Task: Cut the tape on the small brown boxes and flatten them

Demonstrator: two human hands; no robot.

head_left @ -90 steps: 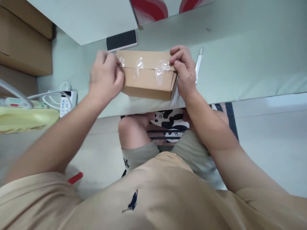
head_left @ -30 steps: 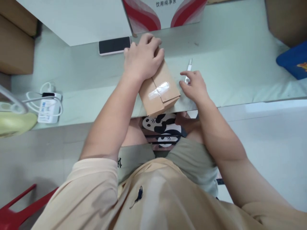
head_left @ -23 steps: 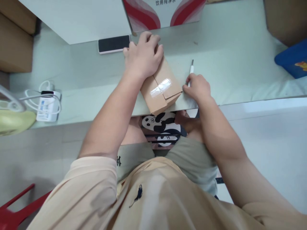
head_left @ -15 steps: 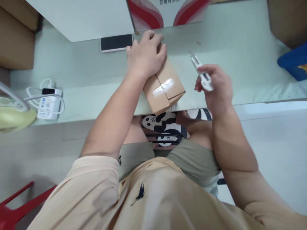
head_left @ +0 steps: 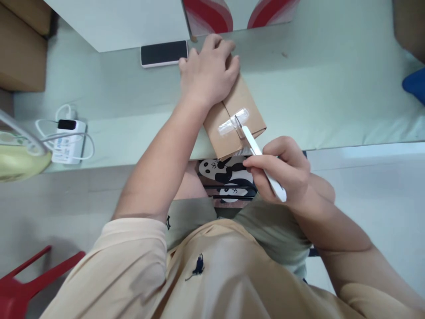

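A small brown cardboard box [head_left: 247,95] lies at the front edge of the table, angled, with clear tape [head_left: 227,126] across its seam. My left hand [head_left: 210,71] is wrapped over the box's far end, its fingers curled down around the edge. In my right hand [head_left: 282,166] is a white utility knife [head_left: 254,141], held like a pen. Its blade points away from me, with the tip at the tape over the seam; whether it has cut in, I cannot tell.
Beyond my left hand lies a phone [head_left: 164,53] beside a large white box [head_left: 119,22]. A red-and-white carton [head_left: 212,15] stands at the back. On the left are a power strip [head_left: 69,144] with cables and a yellow-green lamp base [head_left: 23,164]. A red stool [head_left: 43,277] is lower left.
My right hand has turned the knife and brought it left and towards me, from beside the box to its taped seam. My left hand still grips the box.
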